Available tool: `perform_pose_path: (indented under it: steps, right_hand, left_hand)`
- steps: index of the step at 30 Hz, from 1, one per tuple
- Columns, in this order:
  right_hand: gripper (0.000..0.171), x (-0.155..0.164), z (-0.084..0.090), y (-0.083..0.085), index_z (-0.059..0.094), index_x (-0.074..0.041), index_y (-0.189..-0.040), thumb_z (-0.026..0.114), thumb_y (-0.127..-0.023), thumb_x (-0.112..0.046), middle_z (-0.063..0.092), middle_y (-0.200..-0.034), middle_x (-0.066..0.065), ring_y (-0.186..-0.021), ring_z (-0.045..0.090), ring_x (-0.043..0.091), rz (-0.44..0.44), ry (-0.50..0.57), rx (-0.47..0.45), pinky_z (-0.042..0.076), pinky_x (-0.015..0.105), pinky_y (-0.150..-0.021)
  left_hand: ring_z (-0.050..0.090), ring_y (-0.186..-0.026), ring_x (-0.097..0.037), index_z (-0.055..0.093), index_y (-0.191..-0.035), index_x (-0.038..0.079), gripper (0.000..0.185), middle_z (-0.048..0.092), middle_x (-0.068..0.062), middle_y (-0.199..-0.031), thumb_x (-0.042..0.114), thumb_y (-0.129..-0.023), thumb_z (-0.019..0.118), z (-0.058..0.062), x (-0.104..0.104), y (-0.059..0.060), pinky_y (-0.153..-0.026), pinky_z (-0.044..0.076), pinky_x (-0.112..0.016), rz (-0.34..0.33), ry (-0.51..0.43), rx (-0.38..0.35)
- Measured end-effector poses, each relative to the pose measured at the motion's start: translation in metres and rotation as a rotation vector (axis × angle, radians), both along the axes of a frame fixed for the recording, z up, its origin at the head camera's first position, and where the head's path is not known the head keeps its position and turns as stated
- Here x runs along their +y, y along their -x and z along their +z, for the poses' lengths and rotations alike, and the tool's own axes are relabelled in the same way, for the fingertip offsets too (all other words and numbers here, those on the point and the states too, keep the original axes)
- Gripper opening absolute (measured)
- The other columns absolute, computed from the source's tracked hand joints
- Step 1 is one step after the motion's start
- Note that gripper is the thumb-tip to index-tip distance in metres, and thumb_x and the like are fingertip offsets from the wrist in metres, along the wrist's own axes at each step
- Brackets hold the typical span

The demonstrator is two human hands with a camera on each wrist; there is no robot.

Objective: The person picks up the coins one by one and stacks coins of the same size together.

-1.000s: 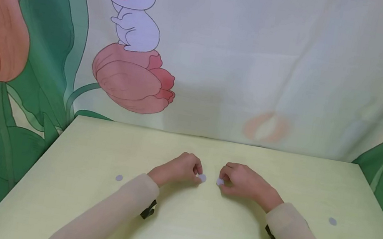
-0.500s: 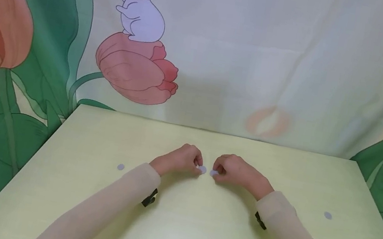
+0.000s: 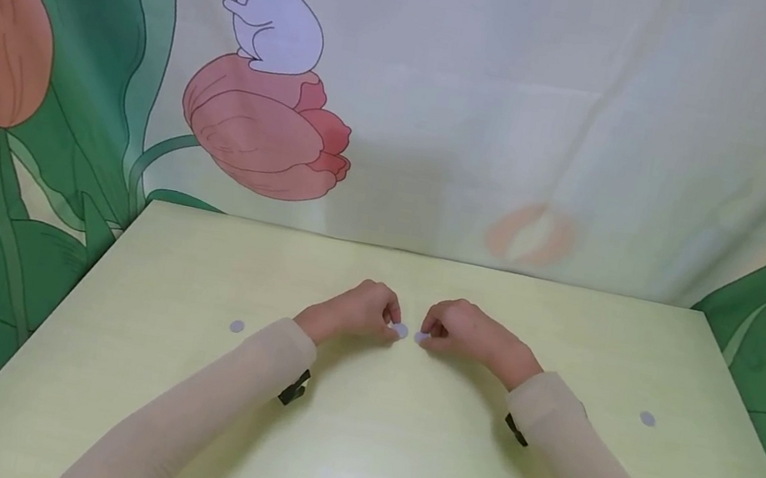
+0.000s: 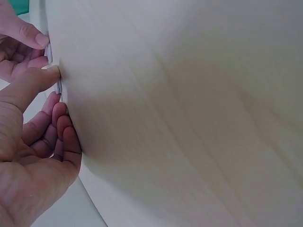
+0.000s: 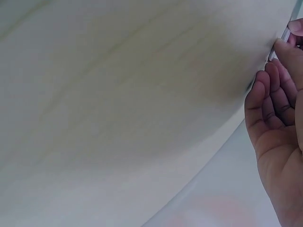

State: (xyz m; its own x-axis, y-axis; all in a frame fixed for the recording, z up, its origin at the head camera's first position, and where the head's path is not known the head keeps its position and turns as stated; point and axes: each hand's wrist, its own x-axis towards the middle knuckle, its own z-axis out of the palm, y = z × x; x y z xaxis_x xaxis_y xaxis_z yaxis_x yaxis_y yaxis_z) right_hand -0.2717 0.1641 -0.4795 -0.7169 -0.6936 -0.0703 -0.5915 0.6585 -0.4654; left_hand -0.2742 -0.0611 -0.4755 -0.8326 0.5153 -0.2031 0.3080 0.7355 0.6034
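My left hand (image 3: 355, 315) pinches a small grey disc (image 3: 401, 330) on the table (image 3: 354, 454), fingers curled. My right hand (image 3: 462, 333) pinches another disc (image 3: 421, 337) just beside it, near the middle. Two more discs lie well apart: far left (image 3: 237, 325) and far right (image 3: 647, 419).

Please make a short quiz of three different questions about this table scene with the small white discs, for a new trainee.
1. True or false: the left hand pinches a small white disc.
2. How many discs lie free on the table, away from both hands?
A. none
B. two
C. five
3. Fill in: the right hand holds its disc close to the other hand's disc, near the table's ____.

Key:
1. true
2. B: one grey disc at the left, one at the right
3. middle
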Motion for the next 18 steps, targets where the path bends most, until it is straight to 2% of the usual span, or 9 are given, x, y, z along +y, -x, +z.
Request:
perform_pose_path:
  steps: [7, 11, 18]
  right_hand:
    - [0.01, -0.0002, -0.0007, -0.0016, 0.076, -0.007, -0.1, 0.074, -0.094, -0.015, 0.072, -0.094, -0.002, -0.082, 0.064, 0.006, 0.03, -0.004, 0.02, 0.054, 0.024, -0.078]
    - [0.011, 0.0003, -0.0016, -0.0039, 0.076, -0.006, -0.1, 0.074, -0.094, -0.015, 0.072, -0.093, -0.001, -0.081, 0.063, 0.007, 0.013, 0.008, 0.02, 0.054, 0.024, -0.077]
    - [0.012, -0.0001, -0.0025, -0.0089, 0.072, -0.005, -0.096, 0.076, -0.091, -0.016, 0.065, -0.082, -0.003, -0.073, 0.057, 0.008, -0.041, 0.05, 0.004, 0.051, 0.024, -0.071]
  left_hand:
    - [0.051, -0.078, -0.014, 0.072, -0.096, 0.005, 0.016, 0.059, -0.001, -0.081, 0.016, -0.087, 0.081, -0.002, -0.0007, 0.0003, -0.071, 0.043, -0.024, -0.011, 0.007, 0.002]
    - [0.051, -0.08, -0.014, 0.071, -0.098, 0.005, 0.018, 0.059, -0.002, -0.084, 0.016, -0.087, 0.08, -0.0034, -0.0004, -0.0004, -0.072, 0.043, -0.024, -0.014, 0.022, 0.003]
    - [0.052, -0.082, -0.015, 0.071, -0.1, 0.004, 0.02, 0.06, -0.003, -0.086, 0.016, -0.088, 0.08, -0.0029, -0.0003, -0.0002, -0.073, 0.044, -0.024, -0.021, 0.025, -0.006]
